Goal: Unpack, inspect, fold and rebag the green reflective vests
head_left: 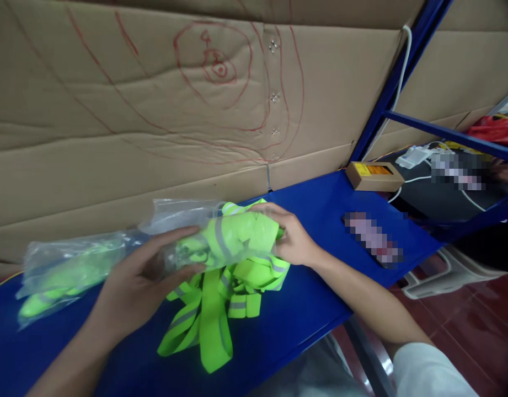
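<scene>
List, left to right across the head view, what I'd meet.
Bagged neon bundle → left hand → held neon band → right hand → small cardboard box → white plastic seat.

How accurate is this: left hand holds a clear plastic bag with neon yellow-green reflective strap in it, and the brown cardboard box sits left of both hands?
Wrong side: in the head view the brown cardboard box sits right of both left hand and right hand. The left hand does hold the clear plastic bag.

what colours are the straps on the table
The straps are neon yellow-green with grey stripes (head view).
</scene>
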`<action>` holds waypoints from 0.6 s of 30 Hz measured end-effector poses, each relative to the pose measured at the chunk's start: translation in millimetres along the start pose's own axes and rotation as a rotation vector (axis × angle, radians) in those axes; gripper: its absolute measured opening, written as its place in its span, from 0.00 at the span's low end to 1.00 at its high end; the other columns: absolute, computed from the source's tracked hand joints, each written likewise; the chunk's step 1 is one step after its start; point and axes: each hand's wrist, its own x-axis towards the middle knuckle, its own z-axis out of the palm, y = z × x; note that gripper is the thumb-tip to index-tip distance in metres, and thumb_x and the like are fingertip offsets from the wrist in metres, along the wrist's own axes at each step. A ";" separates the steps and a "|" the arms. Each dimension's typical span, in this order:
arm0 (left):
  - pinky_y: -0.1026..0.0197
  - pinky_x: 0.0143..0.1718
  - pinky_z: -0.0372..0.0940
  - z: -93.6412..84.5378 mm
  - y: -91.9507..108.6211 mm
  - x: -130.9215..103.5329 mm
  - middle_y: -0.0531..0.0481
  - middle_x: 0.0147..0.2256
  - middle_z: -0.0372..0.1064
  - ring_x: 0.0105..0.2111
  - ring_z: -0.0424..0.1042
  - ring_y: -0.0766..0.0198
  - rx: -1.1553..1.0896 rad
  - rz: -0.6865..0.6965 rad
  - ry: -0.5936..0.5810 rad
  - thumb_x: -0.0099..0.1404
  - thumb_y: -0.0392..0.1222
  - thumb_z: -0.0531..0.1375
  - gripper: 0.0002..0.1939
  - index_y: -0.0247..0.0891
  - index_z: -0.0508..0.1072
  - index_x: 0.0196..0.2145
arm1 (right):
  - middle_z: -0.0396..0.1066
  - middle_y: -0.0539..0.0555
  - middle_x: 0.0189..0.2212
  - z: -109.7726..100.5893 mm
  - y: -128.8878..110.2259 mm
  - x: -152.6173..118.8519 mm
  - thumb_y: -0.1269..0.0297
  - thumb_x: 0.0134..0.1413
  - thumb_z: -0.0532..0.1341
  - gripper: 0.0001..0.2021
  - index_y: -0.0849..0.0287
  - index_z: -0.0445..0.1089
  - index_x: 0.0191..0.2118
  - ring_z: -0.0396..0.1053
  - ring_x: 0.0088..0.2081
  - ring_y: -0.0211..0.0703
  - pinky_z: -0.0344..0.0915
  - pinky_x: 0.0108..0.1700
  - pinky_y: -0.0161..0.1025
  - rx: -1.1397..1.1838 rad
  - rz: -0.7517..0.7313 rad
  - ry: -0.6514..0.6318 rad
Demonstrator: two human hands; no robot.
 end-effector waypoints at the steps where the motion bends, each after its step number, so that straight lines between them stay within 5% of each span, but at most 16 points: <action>1: 0.67 0.18 0.66 -6.7 -2.0 -6.7 0.54 0.33 0.78 0.22 0.72 0.66 0.007 -0.060 0.043 0.54 0.56 0.74 0.26 0.49 0.81 0.50 | 0.74 0.60 0.54 -4.0 -1.3 1.5 0.69 0.51 0.70 0.15 0.59 0.78 0.47 0.74 0.55 0.50 0.70 0.58 0.46 0.034 0.051 0.013; 6: 0.66 0.27 0.74 -45.5 -18.7 -36.0 0.51 0.32 0.79 0.26 0.77 0.63 -0.153 -0.268 0.387 0.55 0.48 0.74 0.13 0.42 0.81 0.36 | 0.80 0.53 0.39 -24.1 2.3 9.1 0.60 0.44 0.74 0.15 0.58 0.80 0.40 0.77 0.44 0.49 0.75 0.47 0.43 0.374 0.437 0.161; 8: 0.63 0.29 0.76 -51.4 -25.3 -39.3 0.51 0.34 0.79 0.30 0.79 0.60 -0.320 -0.295 0.456 0.55 0.49 0.75 0.15 0.45 0.80 0.39 | 0.80 0.52 0.34 -23.4 5.8 9.7 0.57 0.44 0.73 0.18 0.58 0.80 0.42 0.78 0.39 0.48 0.75 0.42 0.42 0.486 0.567 0.258; 11: 0.52 0.33 0.79 -37.7 -35.3 -40.6 0.43 0.46 0.79 0.42 0.81 0.47 -0.581 -0.344 0.191 0.59 0.61 0.70 0.29 0.52 0.74 0.55 | 0.79 0.52 0.33 -10.3 8.9 7.1 0.54 0.47 0.73 0.18 0.59 0.79 0.42 0.77 0.36 0.46 0.75 0.40 0.41 0.516 0.630 0.303; 14: 0.49 0.35 0.78 -8.5 -45.4 -47.6 0.36 0.49 0.77 0.42 0.80 0.45 -0.659 -0.363 -0.068 0.62 0.68 0.65 0.35 0.46 0.72 0.60 | 0.79 0.54 0.39 9.5 6.2 1.6 0.54 0.47 0.73 0.16 0.59 0.79 0.40 0.76 0.41 0.46 0.75 0.45 0.44 0.366 0.518 0.193; 18: 0.58 0.30 0.75 14.3 -51.9 -63.2 0.44 0.37 0.78 0.31 0.77 0.57 -0.603 -0.435 0.060 0.64 0.55 0.68 0.16 0.42 0.80 0.43 | 0.73 0.59 0.50 28.1 -8.8 -7.0 0.61 0.49 0.74 0.12 0.59 0.78 0.39 0.73 0.52 0.49 0.70 0.57 0.47 0.080 0.236 -0.024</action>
